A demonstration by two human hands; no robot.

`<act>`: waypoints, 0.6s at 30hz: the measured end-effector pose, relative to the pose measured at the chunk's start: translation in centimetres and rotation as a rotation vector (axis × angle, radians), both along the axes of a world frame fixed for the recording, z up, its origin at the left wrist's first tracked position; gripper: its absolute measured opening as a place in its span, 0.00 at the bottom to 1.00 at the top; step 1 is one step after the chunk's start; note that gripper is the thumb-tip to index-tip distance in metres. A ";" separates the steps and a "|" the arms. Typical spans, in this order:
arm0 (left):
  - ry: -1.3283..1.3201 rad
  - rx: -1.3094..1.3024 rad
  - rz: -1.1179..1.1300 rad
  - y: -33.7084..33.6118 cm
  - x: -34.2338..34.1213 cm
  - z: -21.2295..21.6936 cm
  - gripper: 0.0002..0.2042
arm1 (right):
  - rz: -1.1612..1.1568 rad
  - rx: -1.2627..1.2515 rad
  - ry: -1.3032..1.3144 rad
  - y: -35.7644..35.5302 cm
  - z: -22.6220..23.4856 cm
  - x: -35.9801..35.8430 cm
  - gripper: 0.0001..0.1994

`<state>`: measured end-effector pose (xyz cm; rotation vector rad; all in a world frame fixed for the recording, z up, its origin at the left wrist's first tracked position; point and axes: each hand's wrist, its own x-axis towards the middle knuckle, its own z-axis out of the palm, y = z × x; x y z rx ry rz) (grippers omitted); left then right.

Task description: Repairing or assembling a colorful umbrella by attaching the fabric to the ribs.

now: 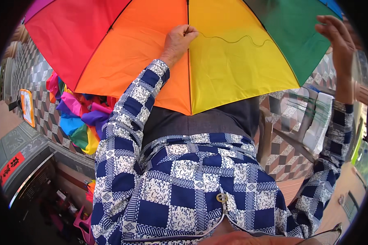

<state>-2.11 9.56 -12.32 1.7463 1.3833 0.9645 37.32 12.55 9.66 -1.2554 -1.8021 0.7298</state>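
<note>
- One open rainbow umbrella [139, 53] spreads above the lap, its red, orange, yellow and green panels parted by dark ribs; its near corner lies over the dark trousers [200, 122].
- The left hand [179, 41] is on the umbrella, at the seam between orange and yellow; its thumb and forefinger are pinched together on the rib there, the exact spot hidden by the fingers.
- A thin, wavy thread [245, 38] runs from beside those fingertips across the umbrella's yellow panel, toward the green one.
- The right hand [337, 38] is raised at the umbrella's right rim, fingers partly extended; I cannot tell whether they grip anything.
- Left of the umbrella's lower edge, a heap of multicoloured fabric [79, 120] sits above the tiled floor [43, 104].
- Below the umbrella's right side lies a white cloth [321, 118], with green strands [302, 107] beside and across it.
</note>
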 end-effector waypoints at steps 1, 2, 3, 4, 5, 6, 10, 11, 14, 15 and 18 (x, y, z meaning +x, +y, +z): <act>-0.145 -0.155 0.023 -0.2 -0.8 1.2 0.07 | 0.127 -0.163 0.268 -1.1 -5.0 -7.7 0.10; -0.324 -0.306 0.008 0.0 -0.1 2.1 0.07 | 0.176 -0.424 0.302 -3.3 -7.9 -12.5 0.08; -0.491 -0.455 -0.001 0.1 0.4 2.8 0.07 | 0.177 -0.569 0.159 -5.0 -10.7 -16.5 0.07; -0.472 -0.468 -0.028 0.4 1.1 3.0 0.07 | 0.167 -0.423 -0.093 -6.1 -13.7 -19.4 0.10; -0.447 -0.474 -0.043 0.8 1.7 2.9 0.07 | 0.145 -0.233 -0.159 -6.9 -16.3 -21.6 0.12; -0.326 -0.354 -0.029 1.1 2.4 2.2 0.08 | 0.119 -0.042 -0.217 -7.4 -18.4 -23.3 0.13; 0.001 0.011 0.069 1.0 3.1 1.5 0.09 | 0.018 -0.318 -0.421 -8.4 -20.0 -26.4 0.14; 0.033 -0.026 0.051 0.7 3.2 1.7 0.09 | -0.024 -0.276 -0.464 -8.6 -20.4 -26.7 0.13; 0.068 -0.045 0.013 0.5 3.6 1.9 0.09 | -0.002 -0.274 -0.544 -8.1 -23.8 -26.4 0.11; 0.076 -0.027 -0.002 0.4 3.7 1.9 0.09 | 0.007 -0.278 -0.587 -8.1 -23.9 -26.5 0.10; 0.049 -0.024 -0.019 0.2 3.9 1.9 0.09 | 0.026 -0.235 -0.574 -8.7 -24.1 -26.8 0.09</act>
